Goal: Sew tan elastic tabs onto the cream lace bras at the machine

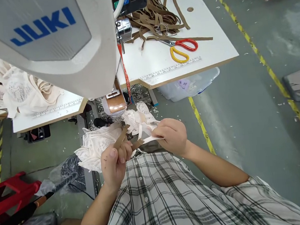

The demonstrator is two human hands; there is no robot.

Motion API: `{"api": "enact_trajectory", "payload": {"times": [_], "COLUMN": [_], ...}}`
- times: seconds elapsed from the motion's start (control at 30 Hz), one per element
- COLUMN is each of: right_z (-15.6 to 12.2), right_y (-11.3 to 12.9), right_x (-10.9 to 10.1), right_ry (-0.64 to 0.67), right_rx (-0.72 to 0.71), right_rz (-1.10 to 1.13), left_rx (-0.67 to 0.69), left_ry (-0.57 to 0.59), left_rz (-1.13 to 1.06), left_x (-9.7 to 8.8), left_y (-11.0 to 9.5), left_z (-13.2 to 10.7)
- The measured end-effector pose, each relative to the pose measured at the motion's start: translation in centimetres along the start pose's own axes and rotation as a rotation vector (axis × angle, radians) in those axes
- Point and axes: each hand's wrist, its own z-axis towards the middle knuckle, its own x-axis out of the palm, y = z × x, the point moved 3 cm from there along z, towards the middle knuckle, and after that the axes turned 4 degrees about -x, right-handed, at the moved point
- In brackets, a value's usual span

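My left hand (115, 162) is closed in a pinch on a tan elastic strap (121, 138), held just above my plaid shirt. My right hand (171, 135) is closed on the edge of a white lace garment (100, 145) where the strap meets it. The lace piece hangs in front of me, below the head of a white JUKI sewing machine (51, 40). The two hands sit close together, a few centimetres apart.
On the white table (213, 51) behind the machine lie a pile of tan straps (154, 19) and red-and-yellow scissors (182, 48). More lace pieces (24, 92) are heaped at the left. A clear plastic bin (189, 86) stands under the table; a red stool (12, 194) is at the lower left.
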Motion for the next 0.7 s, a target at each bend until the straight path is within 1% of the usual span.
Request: {"api": "enact_trajectory", "payload": {"times": [0.1,0.2,0.3,0.57,0.7], "right_z": [-0.1,-0.2,-0.4,-0.5,-0.6], "right_y": [0.2,0.5,0.8,1.6,1.7], "right_x": [0.0,-0.2,-0.5,-1.0,-1.0], "right_ry": [-0.013,-0.021,-0.016,-0.014,-0.007], "right_rx": [-0.006,-0.011,-0.005,-0.009,-0.023], "right_rz": [0.003,0.04,0.079,0.064,0.069], "left_rx": [0.005,0.036,0.091,0.248,0.284], "left_ry": [0.011,0.047,0.088,0.199,0.228], "left_rz": [0.01,0.036,0.098,0.294,0.332], "left_x": [-0.1,0.0,0.0,-0.1,-0.1], "left_y": [-0.2,-0.4,-0.7,-1.3,-1.3], "left_z": [-0.1,-0.5,-1.0,-2.1,-2.6]}}
